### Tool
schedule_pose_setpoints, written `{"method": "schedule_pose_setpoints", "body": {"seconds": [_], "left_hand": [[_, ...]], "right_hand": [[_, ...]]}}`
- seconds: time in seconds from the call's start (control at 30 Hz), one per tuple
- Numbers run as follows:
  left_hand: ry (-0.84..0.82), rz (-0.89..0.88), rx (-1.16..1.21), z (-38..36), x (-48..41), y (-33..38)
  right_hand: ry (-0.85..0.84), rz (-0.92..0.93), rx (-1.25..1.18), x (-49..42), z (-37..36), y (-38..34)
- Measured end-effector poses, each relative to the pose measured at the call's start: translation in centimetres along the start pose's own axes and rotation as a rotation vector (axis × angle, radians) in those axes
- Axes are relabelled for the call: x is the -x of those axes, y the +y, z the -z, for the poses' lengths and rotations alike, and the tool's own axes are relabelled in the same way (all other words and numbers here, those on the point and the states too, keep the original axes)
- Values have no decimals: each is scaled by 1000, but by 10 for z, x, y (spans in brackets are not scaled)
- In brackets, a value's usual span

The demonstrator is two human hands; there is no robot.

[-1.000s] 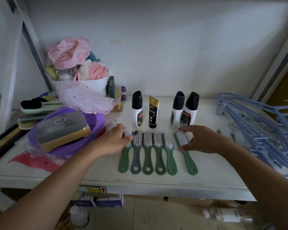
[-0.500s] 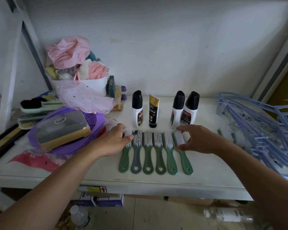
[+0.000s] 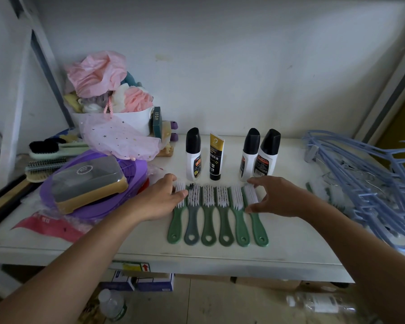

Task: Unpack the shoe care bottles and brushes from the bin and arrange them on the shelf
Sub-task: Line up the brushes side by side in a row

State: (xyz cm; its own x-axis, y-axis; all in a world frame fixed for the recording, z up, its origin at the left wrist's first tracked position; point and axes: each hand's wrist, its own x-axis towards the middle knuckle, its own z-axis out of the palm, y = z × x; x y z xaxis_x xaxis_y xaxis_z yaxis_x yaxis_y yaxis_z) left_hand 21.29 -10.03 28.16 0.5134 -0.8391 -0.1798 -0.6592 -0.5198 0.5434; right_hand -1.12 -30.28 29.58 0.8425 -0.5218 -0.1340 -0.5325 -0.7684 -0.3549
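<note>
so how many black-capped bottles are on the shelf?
3, all upright behind the brushes: left bottle beside the tube, then middle bottle and right bottle close together on the tube's other side. The pile at left might hide more.

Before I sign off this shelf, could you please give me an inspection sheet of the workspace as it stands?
Surface: white shelf, dimly lit.
Job's things: six brushes lie side by side, handles toward the person; three black-capped bottles and a tube stand upright behind them.
Clutter: blue hangers piled at right; at left, a tub of pink puffs, a purple lid carrying a soap box, and two larger brushes.
Grippers: left hand rests against the leftmost brush; right hand pinches the head of the rightmost brush.
Cables: nothing seen.
Surroundings: white wall behind; boxes and a plastic bottle on the floor below.
</note>
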Motion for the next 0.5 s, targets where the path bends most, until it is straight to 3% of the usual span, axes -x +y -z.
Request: {"method": "schedule_pose_setpoints", "body": {"seconds": [0.37,0.5], "left_hand": [[4,10,16,0,-1,-1],[-6,16,25,1,-1,-2]], "right_hand": [[-9,-29,4,-1,0,3],[71,-148,-22,0,19,22]]}}
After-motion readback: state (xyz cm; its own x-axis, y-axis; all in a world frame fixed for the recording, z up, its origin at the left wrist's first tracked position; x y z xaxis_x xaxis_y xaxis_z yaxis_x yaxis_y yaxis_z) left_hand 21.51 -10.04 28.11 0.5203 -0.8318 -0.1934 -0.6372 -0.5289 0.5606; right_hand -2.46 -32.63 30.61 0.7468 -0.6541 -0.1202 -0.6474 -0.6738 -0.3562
